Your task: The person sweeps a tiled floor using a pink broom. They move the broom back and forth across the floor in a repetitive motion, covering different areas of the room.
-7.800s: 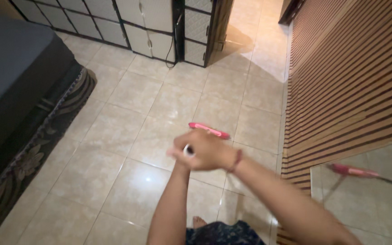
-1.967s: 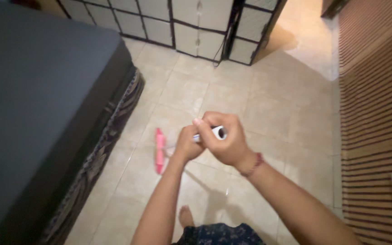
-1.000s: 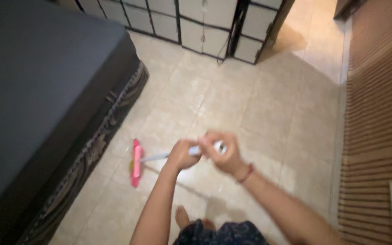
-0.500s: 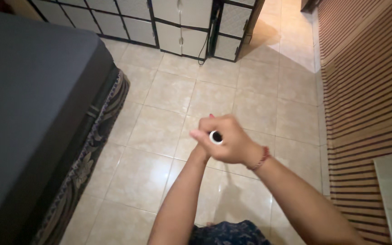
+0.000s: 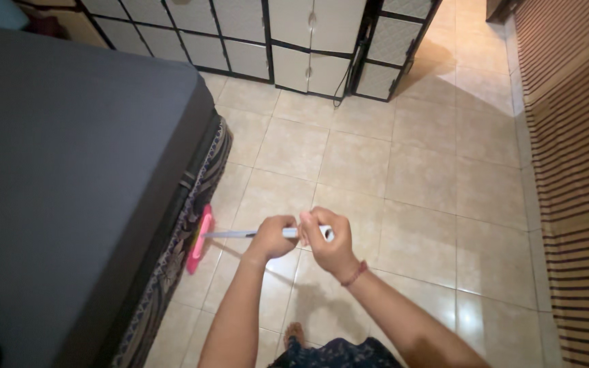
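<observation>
Both my hands grip the pale handle of a floor mop. My left hand holds the shaft lower down, and my right hand is wrapped round the top end, a red band on its wrist. The flat pink mop head rests on the beige tiled floor, tight against the base of the dark bed at the left, next to the patterned rug edge. My bare foot shows below my arms.
White cabinets with black frames line the far wall, with a dark cable hanging by them. A slatted wooden wall runs along the right side. The bed fills the left half of the view.
The mop head, hidden behind my hands half a second ago, has swung out left and now lies against the bed's base. My hands sit lower in view.
</observation>
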